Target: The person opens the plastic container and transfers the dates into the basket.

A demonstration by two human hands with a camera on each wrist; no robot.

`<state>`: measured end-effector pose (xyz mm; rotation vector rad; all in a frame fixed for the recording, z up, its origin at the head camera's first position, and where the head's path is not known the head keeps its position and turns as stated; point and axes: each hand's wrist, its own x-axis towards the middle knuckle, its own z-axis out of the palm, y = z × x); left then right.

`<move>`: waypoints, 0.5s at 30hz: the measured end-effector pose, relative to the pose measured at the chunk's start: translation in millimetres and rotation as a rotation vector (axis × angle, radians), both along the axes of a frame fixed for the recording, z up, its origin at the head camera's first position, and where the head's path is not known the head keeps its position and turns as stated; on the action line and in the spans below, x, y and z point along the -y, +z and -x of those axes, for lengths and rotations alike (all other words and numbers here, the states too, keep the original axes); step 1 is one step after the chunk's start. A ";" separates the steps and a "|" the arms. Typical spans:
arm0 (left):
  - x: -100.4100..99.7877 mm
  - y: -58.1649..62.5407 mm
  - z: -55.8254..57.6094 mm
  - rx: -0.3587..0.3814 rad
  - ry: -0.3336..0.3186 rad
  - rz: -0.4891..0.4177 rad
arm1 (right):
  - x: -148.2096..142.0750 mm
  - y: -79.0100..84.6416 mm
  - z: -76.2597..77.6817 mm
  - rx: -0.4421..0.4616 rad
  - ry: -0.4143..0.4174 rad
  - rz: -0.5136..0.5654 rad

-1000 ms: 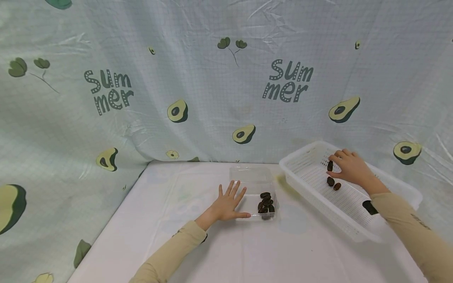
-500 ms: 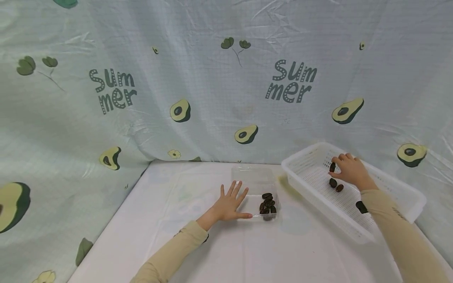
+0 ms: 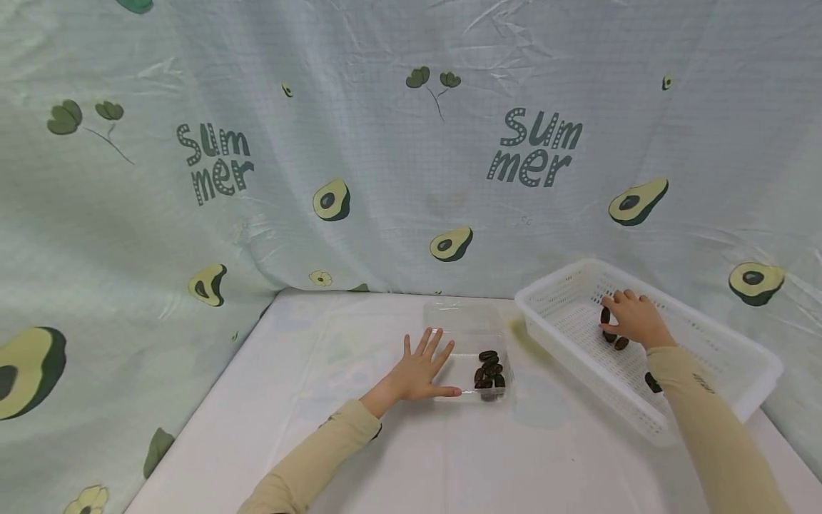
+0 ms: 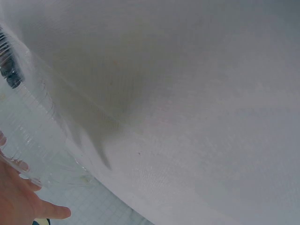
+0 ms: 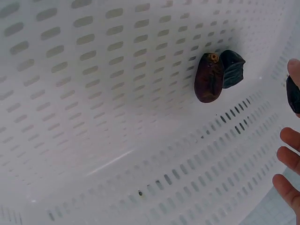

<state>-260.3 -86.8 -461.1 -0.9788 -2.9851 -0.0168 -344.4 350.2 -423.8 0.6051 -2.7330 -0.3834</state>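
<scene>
In the head view, my right hand point(image 3: 638, 321) is inside the white perforated basket point(image 3: 581, 360), pinching a dark brown date point(image 3: 606, 316) between thumb and fingertips. Close below it on the basket floor lie two more dates, seen in the right wrist view as a reddish-brown date point(image 5: 208, 78) touching a blackish wrinkled date point(image 5: 233, 69). With fingers spread, my left hand point(image 3: 414, 374) is at the left side of a clear plastic box point(image 3: 457, 368); whether it presses on the box is hard to tell. Several dates point(image 3: 491, 369) are gathered in the box's right part.
The box's clear lid point(image 3: 464, 318) lies folded back behind it. Box and basket stand on a white-covered table point(image 3: 488, 464). A printed avocado curtain point(image 3: 379, 178) hangs behind the table and along its left side.
My right hand has lowered a little with the pinched date, closer to the two dates on the basket floor. The left hand keeps its place at the box. The head view has shifted slightly.
</scene>
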 end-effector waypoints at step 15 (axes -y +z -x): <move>0.1 -1.6 1.9 -0.015 -0.003 0.014 | -0.6 -6.6 -0.8 0.060 -0.024 0.000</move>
